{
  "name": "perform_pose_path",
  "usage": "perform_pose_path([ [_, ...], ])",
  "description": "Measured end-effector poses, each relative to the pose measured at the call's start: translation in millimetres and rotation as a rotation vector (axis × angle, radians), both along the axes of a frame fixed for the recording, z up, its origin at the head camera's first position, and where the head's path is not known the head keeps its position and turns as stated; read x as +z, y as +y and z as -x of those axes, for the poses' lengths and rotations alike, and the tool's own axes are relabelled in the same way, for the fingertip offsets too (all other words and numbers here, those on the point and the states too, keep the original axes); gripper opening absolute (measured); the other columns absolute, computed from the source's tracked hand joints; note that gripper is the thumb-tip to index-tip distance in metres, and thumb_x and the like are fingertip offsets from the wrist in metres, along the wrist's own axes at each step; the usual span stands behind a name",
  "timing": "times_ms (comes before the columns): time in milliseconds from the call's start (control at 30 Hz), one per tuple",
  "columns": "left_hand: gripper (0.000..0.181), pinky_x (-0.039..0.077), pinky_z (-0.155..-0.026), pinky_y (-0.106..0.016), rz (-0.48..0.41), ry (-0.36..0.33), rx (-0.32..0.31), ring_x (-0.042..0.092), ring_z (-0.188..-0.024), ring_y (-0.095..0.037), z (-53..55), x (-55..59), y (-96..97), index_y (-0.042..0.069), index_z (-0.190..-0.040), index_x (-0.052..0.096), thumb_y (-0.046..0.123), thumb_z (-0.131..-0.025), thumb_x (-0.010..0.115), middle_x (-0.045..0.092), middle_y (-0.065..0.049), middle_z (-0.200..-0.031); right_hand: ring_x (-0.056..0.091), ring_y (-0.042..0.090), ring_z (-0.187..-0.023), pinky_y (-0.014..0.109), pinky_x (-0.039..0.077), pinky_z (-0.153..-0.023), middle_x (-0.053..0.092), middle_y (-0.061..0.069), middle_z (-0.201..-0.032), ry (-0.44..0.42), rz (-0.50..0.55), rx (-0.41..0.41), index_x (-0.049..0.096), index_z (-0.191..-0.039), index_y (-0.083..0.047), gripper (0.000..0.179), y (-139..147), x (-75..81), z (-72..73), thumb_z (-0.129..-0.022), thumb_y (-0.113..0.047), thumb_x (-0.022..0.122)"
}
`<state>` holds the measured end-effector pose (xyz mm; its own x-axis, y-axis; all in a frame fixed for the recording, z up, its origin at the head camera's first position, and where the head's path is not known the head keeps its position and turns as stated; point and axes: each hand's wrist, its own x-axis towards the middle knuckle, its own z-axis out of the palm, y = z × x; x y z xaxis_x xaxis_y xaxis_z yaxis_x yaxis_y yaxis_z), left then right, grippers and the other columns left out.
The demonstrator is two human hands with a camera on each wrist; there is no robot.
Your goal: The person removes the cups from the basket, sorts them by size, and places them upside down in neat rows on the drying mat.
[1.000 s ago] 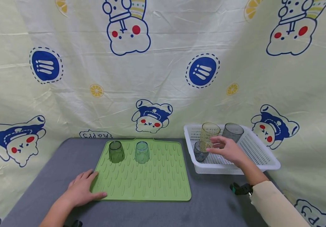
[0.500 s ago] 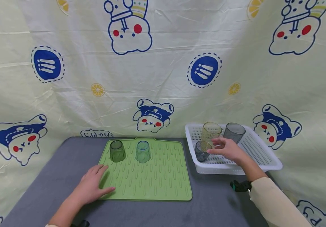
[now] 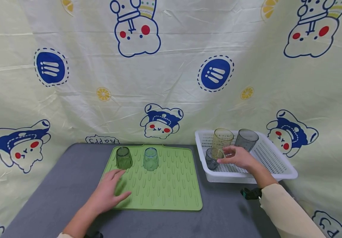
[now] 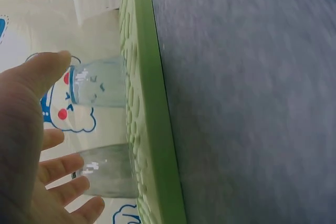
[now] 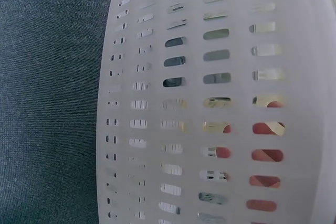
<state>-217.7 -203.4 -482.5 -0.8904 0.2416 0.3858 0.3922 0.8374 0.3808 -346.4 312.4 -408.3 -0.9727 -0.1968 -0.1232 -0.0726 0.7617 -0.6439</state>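
Observation:
In the head view, my right hand point(image 3: 237, 157) reaches into the white basket point(image 3: 249, 180). Its thumb overlaps the side of a small dark grey glass point(image 3: 212, 162), its other fingertips right at the rim; whether they grip it I cannot tell. The right wrist view shows these fingers point(image 5: 265, 181) only through the basket's slots. Over the left part of a green ridged mat point(image 3: 177, 193), my left hand point(image 3: 106, 195) is spread, holding nothing. Just beyond its fingertips stands a dark green glass point(image 3: 124, 160), with a pale blue-green glass point(image 3: 150, 162) to its right.
Two taller glasses, one yellowish point(image 3: 222, 138) and one grey point(image 3: 246, 140), lean at the back of the basket. Mat and basket rest on a grey cloth-covered table point(image 3: 171, 226). A printed curtain point(image 3: 177, 82) hangs right behind.
My left hand has moved right and forward from the mat's left edge, over the mat. My right hand stays at the small dark glass, its fingers slightly closer to the rim. All glasses stay put.

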Motion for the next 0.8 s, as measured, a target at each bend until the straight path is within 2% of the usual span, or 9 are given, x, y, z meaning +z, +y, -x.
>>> perform_pose_path([
  [400, 0.075, 0.048, -0.108, -0.058, -0.075, -0.026, -0.037, 0.05, -0.136, -0.039, 4.6, -0.1, 21.3, 0.005, -0.148, 0.051, 0.036, -0.087, 0.082, 0.052, -0.018, -0.146, 0.051, 0.047, -0.135, 0.06, 0.049, -0.104, 0.051, 0.029, -0.149, 0.014, -0.078, 0.031, 0.045, -0.149, 0.006, 0.095, -2.5, -5.5, 6.1, -0.084, -0.054, 0.08],
  [600, 0.072, 0.048, -0.11, -0.054, -0.143, -0.043, -0.054, 0.051, -0.136, -0.035, 8.0, -1.4, 32.7, 0.007, -0.148, 0.052, 0.035, -0.088, 0.081, 0.053, -0.014, -0.146, 0.051, 0.048, -0.135, 0.058, 0.051, -0.102, 0.051, 0.03, -0.148, 0.0, -0.082, 0.033, 0.046, -0.149, 0.006, 0.089, -5.3, -8.1, 9.5, -0.087, -0.048, 0.08],
  [800, 0.07, 0.046, -0.111, -0.056, -0.213, -0.036, -0.081, 0.052, -0.136, -0.034, 10.8, -2.4, 41.6, 0.009, -0.148, 0.052, 0.032, -0.088, 0.081, 0.054, -0.011, -0.145, 0.049, 0.049, -0.136, 0.058, 0.051, -0.102, 0.049, 0.031, -0.149, -0.01, -0.096, 0.044, 0.044, -0.15, 0.007, 0.095, -5.2, -8.6, 12.9, -0.084, -0.051, 0.081],
])
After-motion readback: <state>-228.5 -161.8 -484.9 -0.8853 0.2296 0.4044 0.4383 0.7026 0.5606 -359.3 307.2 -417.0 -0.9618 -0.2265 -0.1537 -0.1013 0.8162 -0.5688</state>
